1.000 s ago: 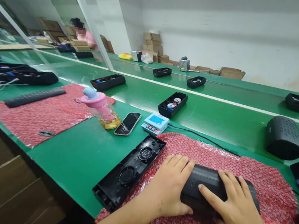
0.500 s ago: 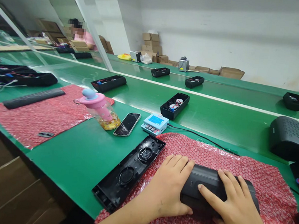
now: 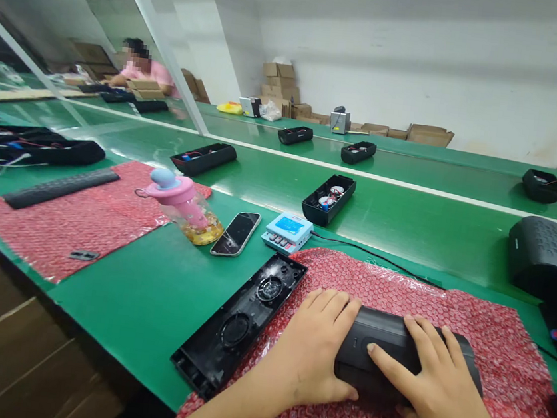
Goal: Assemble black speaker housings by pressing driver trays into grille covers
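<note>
Saw an open black shell (image 3: pixel 238 322) with two round drivers lying near left on the green bench (image 3: pixel 149 288). Noted a phone (image 3: pixel 236 233) lying just beyond it, between a tipped pink-capped bottle (image 3: pixel 185 206) on its left and a small blue tester (image 3: pixel 288 231) on its right. Spotted an open black housing (image 3: pixel 328 198) farther off on the belt (image 3: pixel 408 217), and cardboard boxes (image 3: pixel 279 88) stacked against the far white wall (image 3: pixel 425 65).

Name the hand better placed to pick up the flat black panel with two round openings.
Left, probably. The left hand cups the end of the black speaker nearest the panel; the right hand sits farther along it, away from the panel.
</note>
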Tool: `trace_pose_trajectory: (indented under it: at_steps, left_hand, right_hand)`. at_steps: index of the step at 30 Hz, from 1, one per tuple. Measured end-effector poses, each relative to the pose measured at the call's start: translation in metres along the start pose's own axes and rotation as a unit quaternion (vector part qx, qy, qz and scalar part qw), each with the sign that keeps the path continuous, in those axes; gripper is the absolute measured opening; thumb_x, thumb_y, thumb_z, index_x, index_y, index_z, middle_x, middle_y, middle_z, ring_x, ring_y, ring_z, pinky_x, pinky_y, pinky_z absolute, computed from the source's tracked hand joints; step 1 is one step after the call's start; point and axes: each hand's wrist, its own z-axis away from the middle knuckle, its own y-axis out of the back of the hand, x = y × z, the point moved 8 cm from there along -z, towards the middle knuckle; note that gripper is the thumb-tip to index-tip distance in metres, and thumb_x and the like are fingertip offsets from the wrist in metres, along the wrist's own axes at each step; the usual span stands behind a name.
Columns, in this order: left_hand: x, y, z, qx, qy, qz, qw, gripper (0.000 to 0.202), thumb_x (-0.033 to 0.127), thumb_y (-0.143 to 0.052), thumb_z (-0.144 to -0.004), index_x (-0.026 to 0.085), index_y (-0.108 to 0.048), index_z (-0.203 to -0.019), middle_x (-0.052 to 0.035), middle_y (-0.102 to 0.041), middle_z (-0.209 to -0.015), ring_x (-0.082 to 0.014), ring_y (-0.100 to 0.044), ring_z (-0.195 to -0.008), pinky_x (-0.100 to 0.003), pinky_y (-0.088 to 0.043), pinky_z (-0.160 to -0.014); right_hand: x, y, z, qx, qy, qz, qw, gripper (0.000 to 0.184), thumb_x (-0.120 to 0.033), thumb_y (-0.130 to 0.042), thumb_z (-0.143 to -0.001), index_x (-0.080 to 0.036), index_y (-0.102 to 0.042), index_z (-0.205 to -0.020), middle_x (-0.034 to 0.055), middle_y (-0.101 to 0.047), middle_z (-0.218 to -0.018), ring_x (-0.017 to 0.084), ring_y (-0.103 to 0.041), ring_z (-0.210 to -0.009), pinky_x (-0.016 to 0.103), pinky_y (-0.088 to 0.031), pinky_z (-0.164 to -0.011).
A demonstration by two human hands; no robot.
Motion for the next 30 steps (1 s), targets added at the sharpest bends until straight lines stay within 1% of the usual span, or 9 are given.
trace_pose_trajectory:
  at_steps: [5,8,11,14,18,24,27,30]
  left_hand:
    - [0.0,0.0,-0.001,-0.003,0.002,-0.003,1.0,0.096,0.05,-0.081,-0.04,0.013,-0.047,-0.122,-0.0131,-0.054,-0.12,-0.0333,-0.048,-0.108,-0.053,-0.035,-0.099]
    - [0.001,0.001,-0.001,-0.005,0.004,-0.002,1.0,0.097,0.05,-0.081,-0.039,0.013,-0.047,-0.121,-0.0129,-0.054,-0.12,-0.0333,-0.048,-0.108,-0.052,-0.035,-0.1]
    - [0.001,0.001,-0.001,-0.005,0.004,-0.003,1.0,0.097,0.05,-0.081,-0.038,0.012,-0.047,-0.121,-0.0135,-0.054,-0.12,-0.0339,-0.047,-0.109,-0.053,-0.035,-0.1]
    - [0.0,0.001,-0.002,-0.003,0.003,0.0,1.0,0.097,0.05,-0.081,-0.038,0.013,-0.047,-0.121,-0.0133,-0.054,-0.12,-0.0339,-0.048,-0.108,-0.053,-0.035,-0.099]
    - [0.001,0.002,-0.002,0.004,0.001,0.005,1.0,0.094,0.049,-0.081,-0.039,0.017,-0.046,-0.12,-0.0124,-0.055,-0.119,-0.0339,-0.049,-0.108,-0.054,-0.036,-0.097]
    - [0.002,0.004,-0.004,-0.005,0.009,0.001,1.0,0.094,0.047,-0.082,-0.037,0.016,-0.048,-0.118,-0.013,-0.055,-0.118,-0.0345,-0.05,-0.107,-0.054,-0.037,-0.097]
    - [0.002,0.005,-0.004,-0.006,0.008,-0.003,1.0,0.095,0.047,-0.082,-0.037,0.014,-0.048,-0.119,-0.0142,-0.055,-0.12,-0.0349,-0.049,-0.108,-0.054,-0.036,-0.098]
    - [0.002,0.005,-0.004,-0.006,0.01,0.004,1.0,0.093,0.047,-0.082,-0.036,0.014,-0.049,-0.117,-0.0136,-0.056,-0.118,-0.034,-0.05,-0.106,-0.053,-0.038,-0.097]
  right_hand:
    - [-0.001,0.006,0.0,0.037,0.006,-0.016,0.999,0.065,-0.026,-0.069,-0.061,-0.038,-0.052,-0.122,0.0212,-0.043,-0.124,0.041,-0.046,-0.109,0.06,-0.042,-0.078]
    - [0.002,0.003,0.003,0.031,-0.014,-0.048,0.998,0.058,-0.03,-0.072,-0.06,-0.033,-0.057,-0.117,0.0215,-0.046,-0.125,0.04,-0.046,-0.11,0.06,-0.04,-0.083]
    - [0.005,-0.001,0.006,0.022,-0.023,-0.077,0.997,0.054,-0.027,-0.072,-0.061,-0.03,-0.06,-0.113,0.022,-0.047,-0.126,0.04,-0.045,-0.114,0.059,-0.037,-0.088]
    - [0.007,0.0,0.006,0.018,-0.024,-0.088,0.996,0.055,-0.022,-0.072,-0.061,-0.031,-0.06,-0.114,0.022,-0.048,-0.125,0.039,-0.046,-0.113,0.059,-0.036,-0.088]
    - [0.008,0.001,0.003,-0.002,-0.017,-0.08,0.997,0.059,-0.021,-0.069,-0.061,-0.033,-0.057,-0.118,0.0213,-0.048,-0.126,0.039,-0.048,-0.111,0.057,-0.038,-0.086]
    - [0.008,-0.002,0.005,-0.012,-0.011,-0.059,0.998,0.064,-0.02,-0.068,-0.062,-0.034,-0.053,-0.122,0.0191,-0.046,-0.129,0.038,-0.046,-0.113,0.056,-0.037,-0.087]
    - [0.009,-0.003,0.007,-0.014,-0.01,-0.063,0.998,0.061,-0.021,-0.067,-0.064,-0.033,-0.053,-0.122,0.0176,-0.046,-0.13,0.037,-0.044,-0.115,0.056,-0.036,-0.089]
    - [0.011,-0.004,0.007,-0.017,-0.012,-0.085,0.996,0.052,-0.022,-0.068,-0.064,-0.027,-0.058,-0.115,0.0175,-0.047,-0.13,0.035,-0.043,-0.117,0.055,-0.034,-0.092]
